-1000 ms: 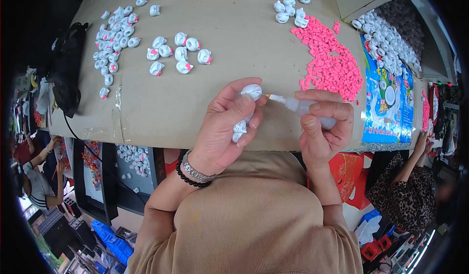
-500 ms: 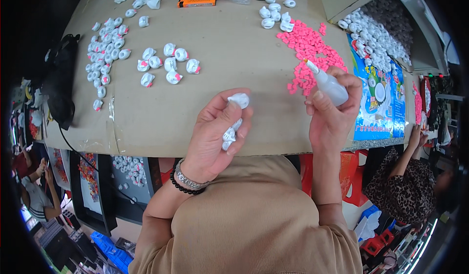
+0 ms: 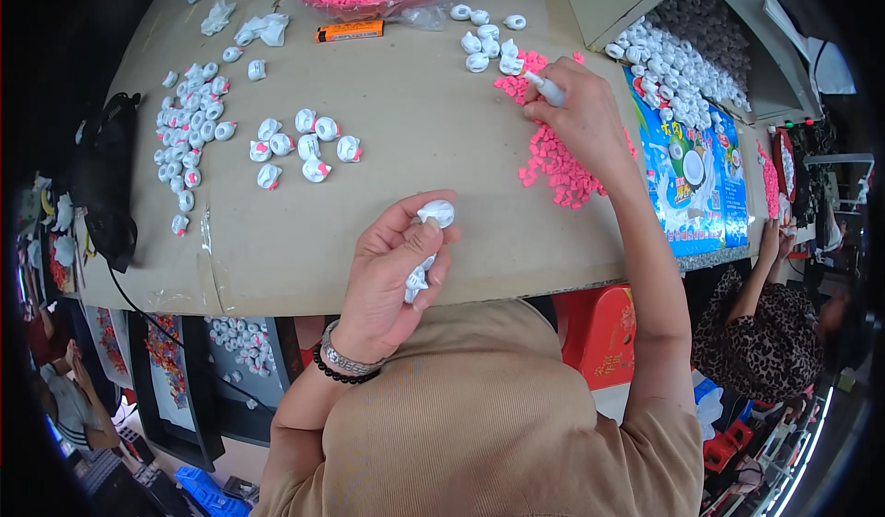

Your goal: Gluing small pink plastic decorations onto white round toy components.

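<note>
My left hand [image 3: 380, 277] is closed around a few small white figure pieces. One white figure piece [image 3: 437, 213] is pinched at the thumb tip, and others show under the fingers. In my right hand [image 3: 587, 116] is a white squeeze bottle [image 3: 549, 91] with a narrow nozzle and an orange tip. That tip points left, over the far part of a pile of small pink pieces [image 3: 560, 171], close to a cluster of white figure pieces [image 3: 489, 33]. Whether it touches anything, I cannot tell. Several white figure pieces with pink bits [image 3: 315, 169] stand left of centre.
A larger group of white figure pieces [image 3: 194, 116] lies at the left, beside a black object [image 3: 109, 176] with a cable. Farther back are an orange box-cutter-like item [image 3: 350, 31] and a red bowl of pink pieces [image 3: 373, 5]. A box [image 3: 682, 65] of white pieces stands right.
My right hand has moved away from me with the bottle, from the near side of the pink pile to its far side. My left hand keeps its hold. The view has shifted slightly.
</note>
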{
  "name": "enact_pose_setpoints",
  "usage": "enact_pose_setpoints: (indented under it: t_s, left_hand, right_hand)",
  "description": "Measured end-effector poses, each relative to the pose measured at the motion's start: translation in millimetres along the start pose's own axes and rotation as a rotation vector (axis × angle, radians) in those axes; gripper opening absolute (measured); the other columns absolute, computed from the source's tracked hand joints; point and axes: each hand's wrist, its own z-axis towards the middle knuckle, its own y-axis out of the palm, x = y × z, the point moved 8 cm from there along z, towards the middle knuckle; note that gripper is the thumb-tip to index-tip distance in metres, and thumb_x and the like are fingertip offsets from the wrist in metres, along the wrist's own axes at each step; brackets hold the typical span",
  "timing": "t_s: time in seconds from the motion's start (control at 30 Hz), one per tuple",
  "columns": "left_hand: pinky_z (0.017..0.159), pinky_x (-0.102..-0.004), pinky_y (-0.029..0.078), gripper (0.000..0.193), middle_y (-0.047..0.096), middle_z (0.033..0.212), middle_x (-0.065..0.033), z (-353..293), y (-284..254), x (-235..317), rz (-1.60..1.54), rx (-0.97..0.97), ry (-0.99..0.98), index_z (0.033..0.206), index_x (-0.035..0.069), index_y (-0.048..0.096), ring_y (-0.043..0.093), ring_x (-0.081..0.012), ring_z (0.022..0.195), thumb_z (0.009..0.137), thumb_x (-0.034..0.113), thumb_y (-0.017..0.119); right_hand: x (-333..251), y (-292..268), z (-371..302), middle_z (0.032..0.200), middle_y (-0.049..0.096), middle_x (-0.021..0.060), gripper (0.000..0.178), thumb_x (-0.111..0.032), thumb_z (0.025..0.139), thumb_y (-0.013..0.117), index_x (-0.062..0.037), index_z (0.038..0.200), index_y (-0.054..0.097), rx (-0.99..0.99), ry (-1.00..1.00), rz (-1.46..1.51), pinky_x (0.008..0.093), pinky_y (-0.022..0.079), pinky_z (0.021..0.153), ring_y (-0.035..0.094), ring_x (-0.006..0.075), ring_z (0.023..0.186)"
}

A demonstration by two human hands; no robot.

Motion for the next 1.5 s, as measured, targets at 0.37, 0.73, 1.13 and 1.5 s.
enact_pose_setpoints:
  t_s: [0.37,0.73,1.13,1.5]
  left_hand:
    - [0.037,-0.0178,0.036,0.033,0.061,0.091,-0.0083,1,-2,4,0.012,0.010,0.026,0.125,0.001,0.052,0.052,-0.0076,0.059,0.096,0.016,0.053]
    - [0.038,-0.0171,0.034,0.033,0.062,0.095,-0.0075,4,-2,10,0.124,-0.029,0.181,0.123,0.001,0.053,0.051,-0.0047,0.060,0.095,0.017,0.057]
    - [0.058,-0.0178,0.043,0.030,0.067,0.095,-0.0052,-1,-5,23,0.476,0.080,0.397,0.119,0.000,0.056,0.054,-0.0021,0.070,0.090,0.006,0.060]
    - [0.076,-0.0261,0.053,0.026,0.067,0.098,-0.0120,-2,11,26,0.608,-0.015,0.507,0.116,-0.003,0.054,0.063,-0.0120,0.086,0.090,-0.001,0.058]
  right_hand:
    - [-8,14,11,0.086,0.063,0.0147,0.021,-0.012,0.071,0.074,-0.0009,0.089,0.068,0.028,-0.066,-0.361,0.0460,0.048,0.068,0.062,0.0352,0.078]
    - [-55,19,-51,0.079,0.062,-0.0005,0.006,-0.001,0.079,0.065,-0.0017,0.085,0.066,-0.043,0.162,0.793,0.0241,0.046,0.065,0.056,0.0082,0.071]
    - [-66,55,-94,0.075,0.063,0.0044,0.014,0.006,0.076,0.070,-0.0005,0.085,0.062,0.018,0.332,1.240,0.0216,0.047,0.051,0.057,0.0084,0.062]
    - [-61,77,-104,0.084,0.057,0.0061,0.016,0.005,0.076,0.072,-0.0016,0.083,0.059,-0.048,0.425,1.556,0.0226,0.043,0.046,0.056,0.0120,0.067]
